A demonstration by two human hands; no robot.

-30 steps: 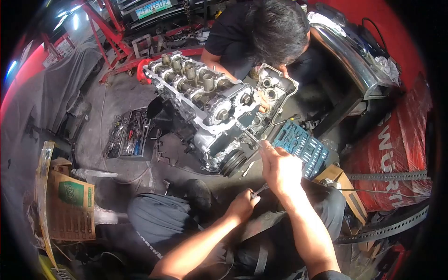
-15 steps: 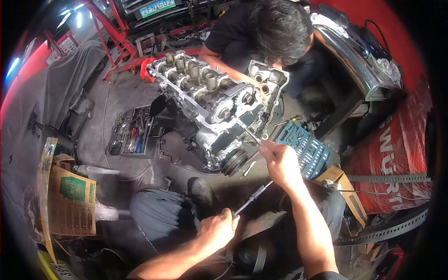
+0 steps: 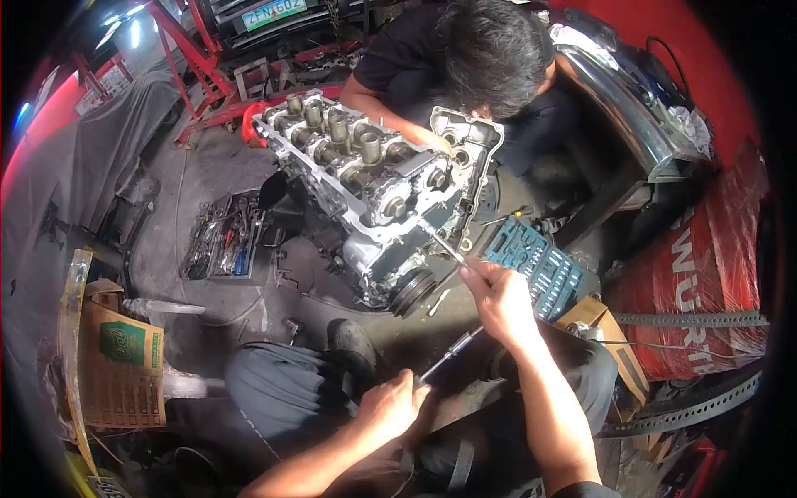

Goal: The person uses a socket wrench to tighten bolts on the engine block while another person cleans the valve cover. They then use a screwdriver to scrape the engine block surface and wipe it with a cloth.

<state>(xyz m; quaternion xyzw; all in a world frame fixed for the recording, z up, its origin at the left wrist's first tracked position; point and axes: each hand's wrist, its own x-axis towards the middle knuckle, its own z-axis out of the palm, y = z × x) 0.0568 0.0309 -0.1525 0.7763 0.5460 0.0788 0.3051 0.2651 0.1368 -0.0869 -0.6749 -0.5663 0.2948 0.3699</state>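
A partly stripped engine (image 3: 357, 178) stands on the floor in front of me, its cylinder head uncovered. My left hand (image 3: 390, 407) is closed around the handle end of a long metal socket wrench (image 3: 451, 352). Higher up, my right hand (image 3: 502, 299) grips the tool's other end, where a thin extension bar (image 3: 447, 246) runs to the engine's front edge below the cam sprockets (image 3: 394, 206). The wrench's head is hidden inside my right hand. Beside the engine stands a valve cover (image 3: 477, 137), with the co-worker's hand near it.
A co-worker (image 3: 490, 58) crouches behind the engine. A teal socket set case (image 3: 540, 266) lies open on the right, near a metal bench (image 3: 623, 108). On the left are a tray of tools (image 3: 237, 264) and a cardboard box (image 3: 124, 365).
The view has shifted slightly, so the engine appears a little further left. Both my hands keep their grip on the wrench, and its angle looks almost unchanged.
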